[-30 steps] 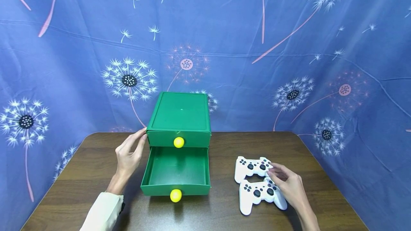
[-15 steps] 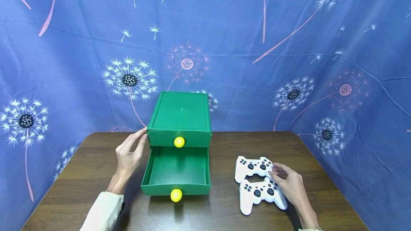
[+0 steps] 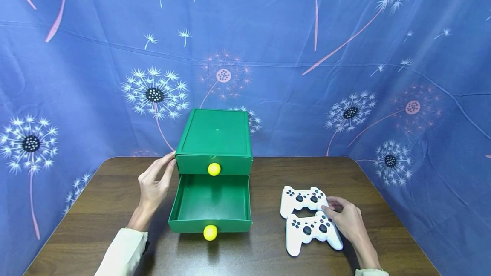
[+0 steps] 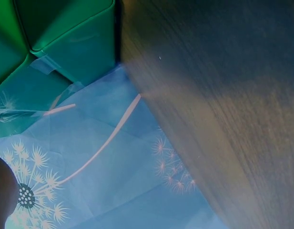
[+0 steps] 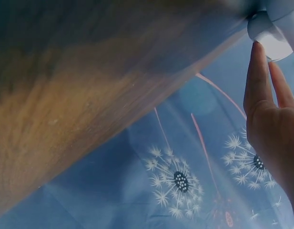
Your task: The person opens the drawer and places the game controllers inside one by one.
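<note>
A green two-drawer cabinet [image 3: 218,133] stands on the table, its lower drawer [image 3: 215,199] pulled out with no objects in it. The upper drawer [image 3: 195,165] is closed. My left hand [image 3: 153,184] touches the cabinet's left side near the top front corner, fingers extended. On the right lie two white game controllers, the far controller [image 3: 288,203] behind the near controller [image 3: 294,240], touching or nearly so. My right hand [image 3: 347,220] is at their right end. Its straight fingers touch the white grip [image 5: 278,45] of a controller in the right wrist view.
Yellow round knobs, the upper knob [image 3: 214,169] and the lower knob [image 3: 210,233], stick out from the drawer fronts. A blue dandelion-print cloth [image 3: 276,97] hangs behind and beside the brown wooden table [image 3: 268,259]. Its far edge runs just behind the cabinet.
My right hand has slid slightly right, uncovering more of the far controller's right grip. The left hand, the cabinet and both controllers stay in place.
</note>
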### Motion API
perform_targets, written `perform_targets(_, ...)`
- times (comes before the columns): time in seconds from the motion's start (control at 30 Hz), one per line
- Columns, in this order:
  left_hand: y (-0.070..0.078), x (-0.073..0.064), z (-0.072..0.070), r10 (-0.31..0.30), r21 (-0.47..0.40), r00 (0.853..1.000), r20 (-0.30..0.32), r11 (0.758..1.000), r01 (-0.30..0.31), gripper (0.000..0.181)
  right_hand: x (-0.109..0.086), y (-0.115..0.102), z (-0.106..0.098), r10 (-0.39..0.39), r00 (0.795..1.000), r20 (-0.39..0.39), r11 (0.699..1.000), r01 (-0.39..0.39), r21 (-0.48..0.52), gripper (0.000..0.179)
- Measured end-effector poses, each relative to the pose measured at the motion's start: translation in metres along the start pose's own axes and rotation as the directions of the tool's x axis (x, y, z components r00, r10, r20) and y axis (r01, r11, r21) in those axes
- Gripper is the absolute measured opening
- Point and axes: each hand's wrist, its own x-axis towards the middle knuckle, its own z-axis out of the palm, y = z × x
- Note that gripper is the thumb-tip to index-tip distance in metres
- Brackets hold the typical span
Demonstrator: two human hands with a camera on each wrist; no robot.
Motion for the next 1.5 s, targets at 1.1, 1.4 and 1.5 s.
perform_targets(1.1,-0.002,-0.002,0.001,0.003,-0.002,1.000,-0.019,1.000,-0.003,0.037,0.007,0.007,0.009,-0.020,0.998,0.063,1.000,0.021,-0.016,0.057)
perform_targets(1.4,0.005,0.003,0.002,-0.006,-0.004,1.000,-0.020,1.000,0.006,0.034,0.010,0.012,0.014,-0.037,0.997,0.061,0.999,0.037,0.000,0.059)
perform_targets(1.5,0.007,0.004,0.002,-0.011,-0.004,1.000,-0.016,1.000,0.011,0.034,0.010,0.014,0.015,-0.051,0.997,0.057,0.999,0.051,0.000,0.058)
